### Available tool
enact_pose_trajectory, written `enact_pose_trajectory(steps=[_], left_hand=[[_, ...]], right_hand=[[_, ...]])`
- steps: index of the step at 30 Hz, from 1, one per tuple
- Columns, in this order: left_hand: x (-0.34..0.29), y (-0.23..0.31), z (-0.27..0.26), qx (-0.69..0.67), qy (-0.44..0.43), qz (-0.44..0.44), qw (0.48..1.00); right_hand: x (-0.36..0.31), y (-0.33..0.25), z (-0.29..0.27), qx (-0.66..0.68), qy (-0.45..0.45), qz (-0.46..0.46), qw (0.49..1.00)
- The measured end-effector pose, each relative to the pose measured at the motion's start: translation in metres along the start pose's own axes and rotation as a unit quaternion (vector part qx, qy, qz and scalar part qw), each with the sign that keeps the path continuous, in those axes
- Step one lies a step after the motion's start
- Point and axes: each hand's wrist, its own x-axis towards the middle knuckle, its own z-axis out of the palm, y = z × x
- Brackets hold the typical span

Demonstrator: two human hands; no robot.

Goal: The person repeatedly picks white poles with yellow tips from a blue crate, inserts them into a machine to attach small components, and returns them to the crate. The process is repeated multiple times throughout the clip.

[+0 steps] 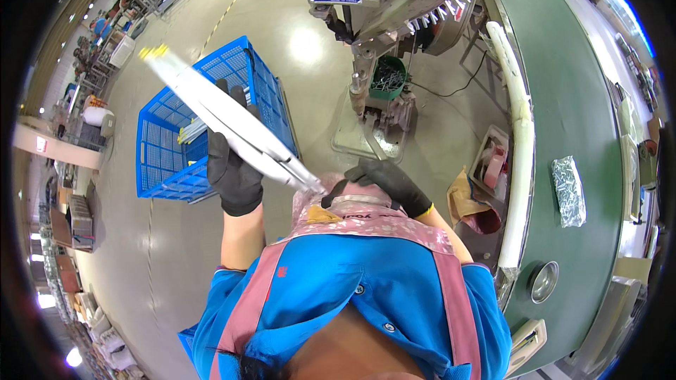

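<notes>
My left hand (236, 176), in a dark grey glove, is closed around long white strips (225, 116) with yellow ends. They slant from the upper left down to my pink flowered apron (366, 222). My right hand (387, 179), gloved alike, lies over the apron at my lap with its fingers curled; what they hold, if anything, is hidden. In front of me stands a riveting-type machine (362, 77), with a green bowl (389, 77) of small metal fasteners beside its post. A blue plastic crate (165, 169) sits left of the machine, behind the strips, with more strips inside.
On the right runs a green-topped bench (563, 119) with a white padded tube (520, 141) along its edge. A bag of metal fasteners (567, 191) and a round metal dish (543, 281) lie on it. A pink-lined brown bag (475, 207) hangs beside the bench.
</notes>
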Motion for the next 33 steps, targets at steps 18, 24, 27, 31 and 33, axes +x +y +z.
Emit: enact_pose_trajectory(steps=[18, 24, 27, 31, 33], left_hand=[[-0.022, -0.004, -0.043, -0.229, 0.047, -0.112, 0.966], [-0.045, 0.000, -0.072, -0.350, 0.031, -0.187, 0.917], [-0.052, -0.002, -0.092, -0.390, 0.028, -0.190, 0.900], [-0.075, 0.002, -0.085, -0.261, 0.072, -0.184, 0.945], [-0.078, 0.022, -0.076, -0.082, 0.013, -0.350, 0.933]], right_hand=[[0.040, 0.029, 0.008, 0.667, 0.376, -0.065, 0.639], [0.033, 0.036, -0.045, 0.657, 0.413, -0.163, 0.609], [0.043, 0.026, -0.067, 0.666, 0.390, -0.194, 0.606], [0.065, 0.005, -0.066, 0.609, 0.380, -0.233, 0.656], [0.085, 0.000, -0.052, 0.543, 0.323, -0.236, 0.738]])
